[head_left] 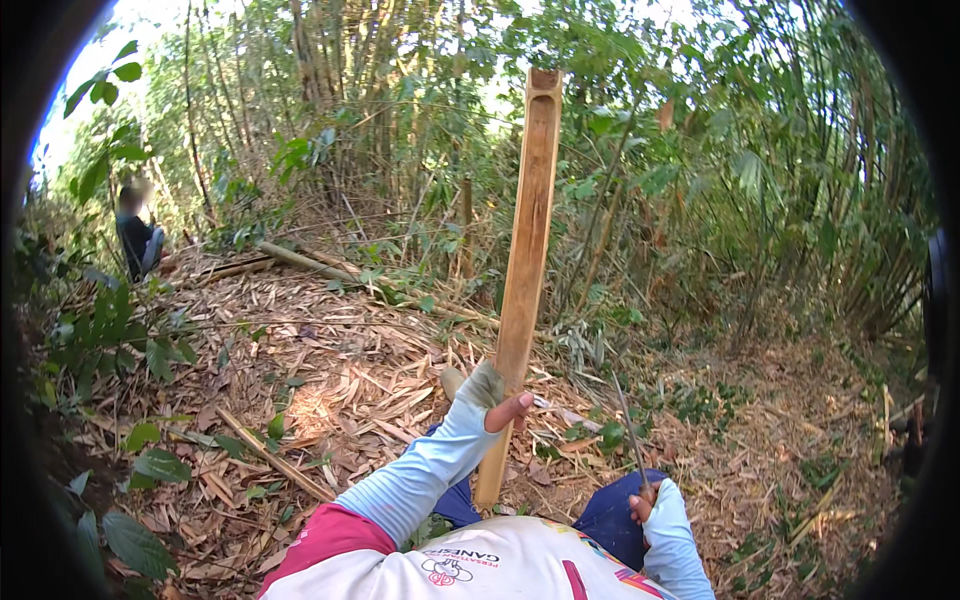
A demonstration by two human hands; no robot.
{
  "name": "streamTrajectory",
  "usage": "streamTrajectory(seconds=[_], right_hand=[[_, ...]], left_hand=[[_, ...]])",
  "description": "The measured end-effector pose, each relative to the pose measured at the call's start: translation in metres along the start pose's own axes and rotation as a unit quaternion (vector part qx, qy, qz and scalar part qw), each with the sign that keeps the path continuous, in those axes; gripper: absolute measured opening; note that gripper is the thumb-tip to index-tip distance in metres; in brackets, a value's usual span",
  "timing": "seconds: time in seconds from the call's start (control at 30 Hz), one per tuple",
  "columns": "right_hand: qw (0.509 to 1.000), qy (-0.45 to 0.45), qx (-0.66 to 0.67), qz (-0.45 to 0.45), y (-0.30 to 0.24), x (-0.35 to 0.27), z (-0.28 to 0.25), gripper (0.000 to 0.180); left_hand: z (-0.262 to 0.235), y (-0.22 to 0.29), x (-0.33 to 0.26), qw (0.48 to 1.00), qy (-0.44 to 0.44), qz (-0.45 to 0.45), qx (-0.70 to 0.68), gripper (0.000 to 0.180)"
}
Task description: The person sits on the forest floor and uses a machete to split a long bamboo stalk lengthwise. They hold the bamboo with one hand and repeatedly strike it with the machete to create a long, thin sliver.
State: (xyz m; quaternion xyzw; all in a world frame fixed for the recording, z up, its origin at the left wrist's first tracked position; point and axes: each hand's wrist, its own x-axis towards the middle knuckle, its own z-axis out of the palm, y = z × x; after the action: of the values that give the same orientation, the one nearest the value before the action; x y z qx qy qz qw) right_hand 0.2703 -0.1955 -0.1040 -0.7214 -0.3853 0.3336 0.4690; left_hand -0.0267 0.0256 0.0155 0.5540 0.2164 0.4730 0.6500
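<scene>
A long split bamboo piece (530,230) stands upright in front of me, its hollow inner side facing me and its lower end down by the ground between my legs. My left hand (492,395), partly covered in a greyish glove, is closed around its lower part, with the thumb showing in front. At my right knee, my right hand (644,502) is closed on a long, thin dark knife (628,425). Its blade points up and appears nearly edge-on, apart from the bamboo; the handle is mostly hidden in my fingers.
Dry bamboo leaves (340,350) cover the ground. A cut bamboo pole (310,262) lies behind the split piece, and a thin stick (275,455) lies at left. Another person (138,235) sits far left. Dense bamboo stands (850,180) rise behind and to the right.
</scene>
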Motion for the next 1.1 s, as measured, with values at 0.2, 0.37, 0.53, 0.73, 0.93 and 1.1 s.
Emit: streamTrajectory(seconds=[0.2, 0.37, 0.53, 0.73, 0.93, 1.1], right_hand=[[0.997, 0.032, -0.022, 0.065, -0.002, 0.007, 0.002, 0.028], [0.998, 0.020, -0.030, 0.060, -0.007, 0.011, 0.008, 0.028], [0.997, 0.039, 0.019, 0.064, 0.013, 0.017, 0.012, 0.024], [0.998, 0.018, -0.007, 0.060, 0.023, 0.022, 0.003, 0.024], [0.997, -0.051, -0.028, 0.053, -0.002, 0.019, -0.003, 0.023], [0.996, -0.047, -0.046, 0.067, -0.018, 0.018, 0.004, 0.017]], left_hand=[[-0.016, 0.008, -0.015, 1.000, 0.008, 0.004, -0.024, 0.040], [-0.033, 0.014, -0.018, 0.997, 0.048, 0.023, -0.062, 0.035], [-0.048, 0.047, -0.003, 0.985, 0.103, 0.103, -0.094, 0.036], [-0.064, 0.092, -0.001, 0.959, 0.188, 0.211, -0.029, 0.057], [-0.086, 0.121, -0.001, 0.933, 0.248, 0.263, -0.007, 0.058], [-0.094, 0.134, -0.007, 0.926, 0.254, 0.276, -0.034, 0.054]])
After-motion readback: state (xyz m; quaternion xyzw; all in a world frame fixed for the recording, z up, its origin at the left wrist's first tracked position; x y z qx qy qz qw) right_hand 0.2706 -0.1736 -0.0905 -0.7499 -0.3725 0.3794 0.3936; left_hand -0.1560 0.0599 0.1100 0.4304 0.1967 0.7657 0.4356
